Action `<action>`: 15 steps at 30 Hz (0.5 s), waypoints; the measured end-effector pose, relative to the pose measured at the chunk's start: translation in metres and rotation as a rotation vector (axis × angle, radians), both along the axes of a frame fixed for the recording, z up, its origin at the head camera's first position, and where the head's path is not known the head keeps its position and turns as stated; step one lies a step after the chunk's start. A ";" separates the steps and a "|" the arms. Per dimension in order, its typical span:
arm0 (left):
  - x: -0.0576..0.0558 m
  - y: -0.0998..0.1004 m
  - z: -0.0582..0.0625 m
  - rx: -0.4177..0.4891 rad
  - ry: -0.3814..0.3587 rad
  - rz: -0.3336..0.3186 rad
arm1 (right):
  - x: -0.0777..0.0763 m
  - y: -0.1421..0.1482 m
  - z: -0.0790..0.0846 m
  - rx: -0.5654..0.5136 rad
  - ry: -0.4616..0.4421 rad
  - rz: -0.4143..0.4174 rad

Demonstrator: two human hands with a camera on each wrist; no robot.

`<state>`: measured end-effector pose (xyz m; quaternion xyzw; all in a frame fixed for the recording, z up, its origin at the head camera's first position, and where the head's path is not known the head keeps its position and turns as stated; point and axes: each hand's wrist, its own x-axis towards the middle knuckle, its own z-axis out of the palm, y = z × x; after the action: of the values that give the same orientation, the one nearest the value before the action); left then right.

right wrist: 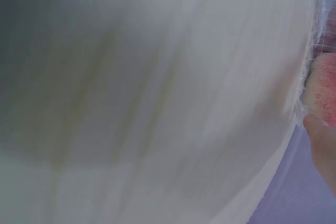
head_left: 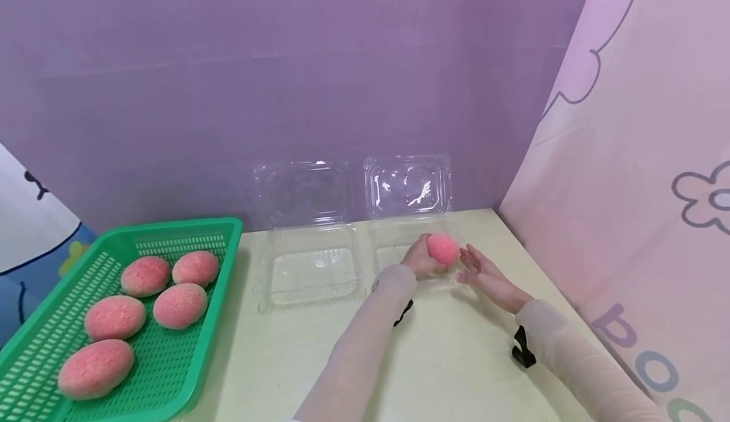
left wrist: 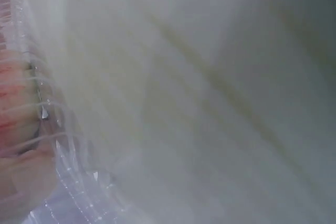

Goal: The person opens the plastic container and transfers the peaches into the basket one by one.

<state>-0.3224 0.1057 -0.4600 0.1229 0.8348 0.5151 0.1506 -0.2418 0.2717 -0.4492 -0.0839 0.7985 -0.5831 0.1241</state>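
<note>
My left hand [head_left: 419, 258] grips a pink, fuzzy, peach-like fruit [head_left: 443, 249] over the base of the right clear plastic clamshell box [head_left: 393, 230]. To the right of the fruit is my right hand [head_left: 487, 276], its fingers extended toward it and holding nothing. The left wrist view catches the fruit [left wrist: 16, 103] at its left edge, behind clear ribbed plastic, with part of the left hand [left wrist: 26, 187] below. In the right wrist view a finger of the right hand [right wrist: 321, 148] overlaps the fruit's [right wrist: 323, 87] lower edge; its colour fades from pink to cream.
Beside it on the pale table [head_left: 445, 358] is a second clear clamshell box [head_left: 310, 276], lid raised against the purple backdrop [head_left: 285, 80]. A green perforated basket [head_left: 213, 308] at left holds several pink fruits [head_left: 180, 306]. A printed pink curtain [head_left: 627, 187] borders the right side.
</note>
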 end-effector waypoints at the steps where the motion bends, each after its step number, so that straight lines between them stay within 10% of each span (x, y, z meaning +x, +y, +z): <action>1: 0.000 0.000 0.000 0.004 -0.001 -0.003 | 0.000 0.000 0.000 -0.002 -0.001 0.000; 15: 0.006 0.001 0.005 -0.024 -0.025 -0.050 | 0.003 0.002 0.002 0.014 -0.023 -0.018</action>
<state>-0.3163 0.1063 -0.4552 0.1354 0.8357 0.5025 0.1752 -0.2389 0.2732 -0.4472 -0.0692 0.8017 -0.5797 0.1286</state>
